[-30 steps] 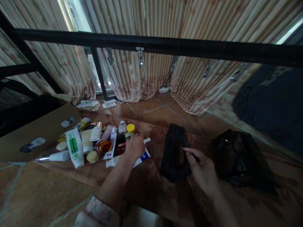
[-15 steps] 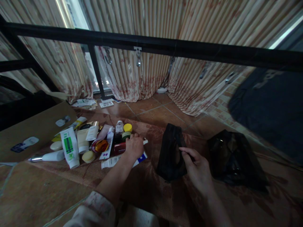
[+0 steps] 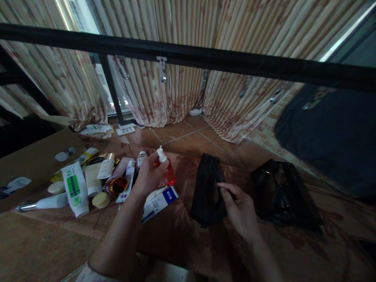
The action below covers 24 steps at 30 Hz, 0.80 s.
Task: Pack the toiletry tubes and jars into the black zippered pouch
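Observation:
My left hand (image 3: pixel 151 174) is wrapped round a red pump bottle (image 3: pixel 169 175) with a white pump top, held upright above the cloth. Just below it lies a white and blue tube (image 3: pixel 161 202). With thumb and fingers my right hand (image 3: pixel 239 205) pinches the edge of a black bag (image 3: pixel 205 192), whose mouth gapes a little. Left of my left hand several toiletries are crowded together, among them a white and green tube (image 3: pixel 75 189), a round cream-coloured jar (image 3: pixel 100 199) and an amber bottle (image 3: pixel 119 185). My left forearm and hand hide part of that group.
A second black bag (image 3: pixel 284 196) lies at the right. At the left stands a cardboard box (image 3: pixel 38 156). Behind the cloth (image 3: pixel 100 221) a dark metal rail (image 3: pixel 182 53) crosses in front of striped curtains (image 3: pixel 182 90). Papers (image 3: pixel 96 130) lie on the tiled floor.
My left hand has lifted the red pump bottle from lying among the toiletries and turned it upright. My right hand keeps its pinch on the black bag. The view has shifted slightly.

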### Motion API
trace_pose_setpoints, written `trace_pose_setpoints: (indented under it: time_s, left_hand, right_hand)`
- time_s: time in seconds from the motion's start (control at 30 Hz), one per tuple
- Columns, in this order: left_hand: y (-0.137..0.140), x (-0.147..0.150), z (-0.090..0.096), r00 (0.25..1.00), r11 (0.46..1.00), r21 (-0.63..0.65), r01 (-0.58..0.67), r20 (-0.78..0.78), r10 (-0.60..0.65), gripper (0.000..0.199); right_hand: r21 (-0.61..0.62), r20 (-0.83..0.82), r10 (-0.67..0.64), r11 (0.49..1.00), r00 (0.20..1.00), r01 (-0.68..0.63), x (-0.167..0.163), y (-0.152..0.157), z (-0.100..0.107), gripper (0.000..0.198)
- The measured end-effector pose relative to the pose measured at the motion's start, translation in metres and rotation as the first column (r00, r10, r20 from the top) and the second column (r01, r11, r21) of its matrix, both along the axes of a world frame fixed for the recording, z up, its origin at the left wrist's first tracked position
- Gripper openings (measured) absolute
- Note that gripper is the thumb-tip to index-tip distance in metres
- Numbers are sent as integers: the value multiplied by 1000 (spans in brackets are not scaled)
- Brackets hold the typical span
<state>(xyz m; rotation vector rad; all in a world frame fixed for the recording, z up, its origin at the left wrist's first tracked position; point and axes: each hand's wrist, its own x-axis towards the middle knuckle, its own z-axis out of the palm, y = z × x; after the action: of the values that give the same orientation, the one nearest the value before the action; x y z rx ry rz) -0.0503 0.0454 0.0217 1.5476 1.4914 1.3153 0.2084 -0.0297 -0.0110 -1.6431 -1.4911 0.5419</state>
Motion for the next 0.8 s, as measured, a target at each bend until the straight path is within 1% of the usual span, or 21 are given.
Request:
trace_pose_setpoints:
  time_s: [0.03,0.07,0.1,0.13,0.2,0.27,0.3,0.33,0.37,0.4,0.43,0.5,0.57,0.67,0.73,0.8]
  left_hand:
    - [-1,2,2,986,999,-10,39,163,-37,14]
    - [-2,4,5,945,997,-21,76,322,-65,16]
    - [-4,7,9,878,994,-32,106,472,-79,18]
    - [-6,9,12,790,990,-42,134,607,-81,20]
    - [-9,12,19,572,978,-67,198,818,-60,19]
    - [-11,16,22,336,955,-95,281,942,-5,13]
    - [-12,19,22,232,941,-128,313,971,55,14]
    - [-12,22,19,148,926,-180,332,979,138,17]
    - [-12,27,15,83,908,-245,340,969,231,21]
    - [-13,32,11,34,887,-316,336,945,324,24]
    - [-14,38,7,1,859,-381,343,914,405,26]
    - [-16,51,0,-41,822,-451,348,868,494,26]
    - [-20,61,-1,-53,808,-454,377,860,508,24]
    - [-25,68,2,-60,804,-421,419,871,487,24]
    - [-26,69,3,-61,806,-417,420,873,483,26]
    - [-26,70,2,-41,812,-425,399,877,479,23]
  right_hand:
    - [-1,-1,-3,1000,1000,3,0,0,0,28]
    - [-1,-5,-5,1000,1000,5,0,0,0,28]
    - [0,-12,-5,1000,1000,5,-1,0,0,28]
    - [1,-20,-4,1000,1000,4,-1,0,0,28]
    - [-1,-30,4,1000,1000,-4,-1,0,1,28]
    - [0,-25,7,1000,1000,-7,-2,0,3,27]
    - [-1,-19,7,1000,1000,-7,-2,0,4,27]
    - [-2,-12,6,1000,1000,-6,-2,0,4,27]
    - [-2,-7,5,1000,1000,-5,-2,0,5,27]
    - [1,-5,3,1000,1000,-3,-3,0,5,27]
    - [2,-7,4,1000,1000,-4,-3,0,4,27]
    - [5,-13,1,1000,1000,-1,-3,-1,4,27]
    - [3,-18,1,1000,1000,-1,-3,-1,3,28]
    - [0,-21,6,1000,1000,-6,-2,-1,3,29]
    - [5,-21,8,1000,1000,-8,-1,-1,3,29]
    - [14,-24,10,1000,1000,-9,-1,-1,4,29]
